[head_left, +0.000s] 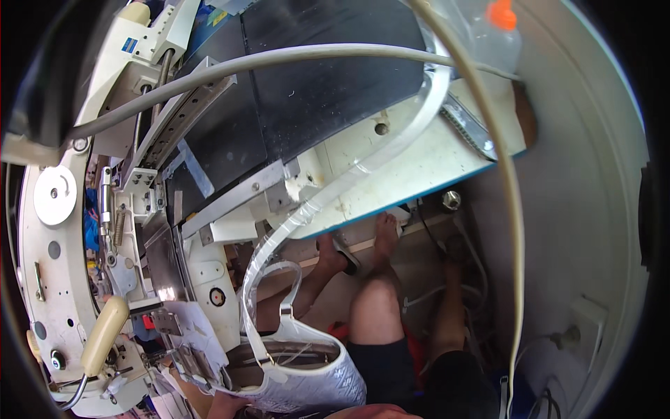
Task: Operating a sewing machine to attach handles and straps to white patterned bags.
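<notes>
View looking down from the head of a seated person at a cream-coloured workshop machine [56, 265] that fills the left of the scene. A cream-handled lever [105, 335] stands out from the machine at near left. Just right of the lever sits a cluster of small metal clamps [188, 359].

Touching those clamps, at near centre, is a white patterned shoe upper [314, 380] with pale straps, its opening turned up. Part of the left hand [222, 405] shows under the upper at the lower edge. It seems to support the piece, but whether its grip is closed cannot be told. A strip of skin at the lower edge may be the right hand [377, 412]; its grip cannot be told either.

A clear plastic strip [349, 181] curves from the upper toward the far right, across a cream worktop [426, 164] with a blue edge. Below the worktop, the person's bare knees and feet rest on the floor [419, 258]. At far right stand a clear bottle with an orange cap [499, 31] and a white wall [586, 174].

Judging by this, the upper is being offered to the clamps. The next move calls for seating its edge squarely there, fingers kept clear.
</notes>
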`<act>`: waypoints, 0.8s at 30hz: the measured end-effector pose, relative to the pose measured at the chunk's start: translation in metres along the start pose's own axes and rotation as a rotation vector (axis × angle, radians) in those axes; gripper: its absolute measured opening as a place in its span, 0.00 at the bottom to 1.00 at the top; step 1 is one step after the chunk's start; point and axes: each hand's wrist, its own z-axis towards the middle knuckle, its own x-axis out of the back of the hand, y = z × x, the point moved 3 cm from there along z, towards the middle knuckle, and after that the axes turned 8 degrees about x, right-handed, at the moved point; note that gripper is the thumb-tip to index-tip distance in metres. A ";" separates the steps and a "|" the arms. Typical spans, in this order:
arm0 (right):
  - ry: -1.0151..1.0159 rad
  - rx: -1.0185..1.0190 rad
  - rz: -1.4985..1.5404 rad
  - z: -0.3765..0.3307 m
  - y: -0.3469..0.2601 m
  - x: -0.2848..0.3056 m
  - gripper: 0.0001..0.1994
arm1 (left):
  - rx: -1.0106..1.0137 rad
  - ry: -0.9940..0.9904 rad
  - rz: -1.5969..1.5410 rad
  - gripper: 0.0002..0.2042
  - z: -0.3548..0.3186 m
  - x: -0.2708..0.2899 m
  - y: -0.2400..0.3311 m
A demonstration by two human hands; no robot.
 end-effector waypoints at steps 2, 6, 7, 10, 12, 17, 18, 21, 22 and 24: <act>-0.024 0.130 -0.151 -0.076 -0.012 0.009 0.25 | 0.011 -0.090 0.005 0.37 0.002 0.001 -0.003; -0.151 1.422 -1.514 -0.085 0.197 0.082 0.19 | -0.102 0.042 -0.132 0.45 0.008 0.003 -0.010; -0.185 1.881 -1.967 -0.124 0.289 0.082 0.18 | -0.199 0.020 -0.139 0.47 0.015 0.004 -0.011; -0.646 2.164 -2.045 -0.163 0.470 0.102 0.17 | -0.416 -0.027 -0.182 0.46 0.022 -0.005 -0.005; -0.867 2.222 -2.077 -0.160 0.537 0.095 0.17 | -0.442 -0.045 -0.198 0.45 0.027 -0.003 -0.013; -0.348 2.637 -2.529 -0.137 0.604 0.004 0.19 | -0.561 -0.092 -0.199 0.43 0.042 -0.003 -0.024; -0.142 2.688 -2.679 -0.134 0.606 -0.008 0.18 | -0.577 -0.119 -0.183 0.43 0.044 -0.003 -0.021; -0.386 3.380 -2.444 -0.143 0.620 -0.020 0.18 | -0.668 -0.183 -0.232 0.44 0.041 -0.005 -0.013; -0.464 3.360 -2.456 -0.144 0.626 -0.018 0.19 | -0.655 -0.176 -0.251 0.44 0.043 -0.005 -0.012; -0.751 2.466 -2.376 -0.130 0.650 -0.018 0.20 | -0.721 -0.205 -0.234 0.46 0.047 -0.004 -0.010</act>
